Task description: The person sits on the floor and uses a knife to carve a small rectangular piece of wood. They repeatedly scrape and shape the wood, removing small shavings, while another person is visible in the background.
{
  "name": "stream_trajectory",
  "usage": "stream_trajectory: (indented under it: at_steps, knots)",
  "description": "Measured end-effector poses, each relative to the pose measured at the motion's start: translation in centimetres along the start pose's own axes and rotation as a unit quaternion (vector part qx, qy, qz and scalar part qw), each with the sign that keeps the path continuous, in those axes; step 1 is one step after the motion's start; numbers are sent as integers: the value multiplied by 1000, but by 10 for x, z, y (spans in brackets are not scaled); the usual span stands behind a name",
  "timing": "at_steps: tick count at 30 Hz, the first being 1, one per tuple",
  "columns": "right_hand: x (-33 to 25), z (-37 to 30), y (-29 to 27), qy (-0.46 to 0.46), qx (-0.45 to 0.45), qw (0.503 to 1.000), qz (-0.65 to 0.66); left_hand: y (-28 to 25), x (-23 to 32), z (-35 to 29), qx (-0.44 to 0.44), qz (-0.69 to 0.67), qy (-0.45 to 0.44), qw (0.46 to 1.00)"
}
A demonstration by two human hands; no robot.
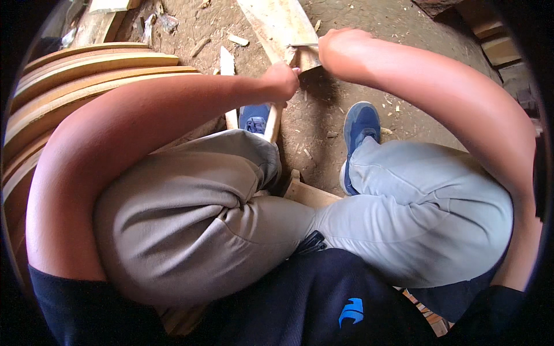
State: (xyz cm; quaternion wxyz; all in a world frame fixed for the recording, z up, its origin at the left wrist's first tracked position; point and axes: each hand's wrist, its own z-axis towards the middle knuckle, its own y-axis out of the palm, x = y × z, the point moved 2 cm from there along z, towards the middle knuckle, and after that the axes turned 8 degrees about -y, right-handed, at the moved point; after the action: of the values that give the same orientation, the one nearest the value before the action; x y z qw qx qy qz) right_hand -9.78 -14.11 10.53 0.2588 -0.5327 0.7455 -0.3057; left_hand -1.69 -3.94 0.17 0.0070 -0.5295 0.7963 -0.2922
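My left hand (283, 82) is closed around a pale piece of wood, with a narrow wooden strip (273, 122) showing below it beside my left shoe. Just above lies a long, light wooden board (280, 26), slanting away over the ground. My right hand (339, 51) is closed at the board's right edge, its fingers mostly hidden behind the wrist. A thin metal edge (303, 45) and a dark curved edge (312, 71) show beside it. They look like parts of a bladed tool, but its kind is not clear.
Curved wooden planks (98, 60) are stacked at the left. Wood chips (238, 40) litter the dirt floor. My blue shoes (362, 122) stand apart, with a small wooden piece (309, 193) between my legs. More timber (501, 51) lies at the far right.
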Motion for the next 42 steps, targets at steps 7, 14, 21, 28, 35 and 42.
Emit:
stream_trajectory:
  at_steps: [7,14,21,28,35,42]
  knots:
    - [6,1,-20,-45,-64,994,-76,7,-10,13,59,18,41,997]
    - [40,14,7,24,-93,995,34,5,-8,7,4,-12,44,999]
    - [45,14,18,35,-92,992,80,6,-11,8,32,-8,59,998]
    - [44,20,15,5,-89,996,-2,8,-16,18,37,7,64,997]
    - [15,-8,-1,4,-96,995,-14,11,-13,13,30,8,43,999]
    - [6,-14,3,6,0,998,69,8,-14,3,61,31,41,997]
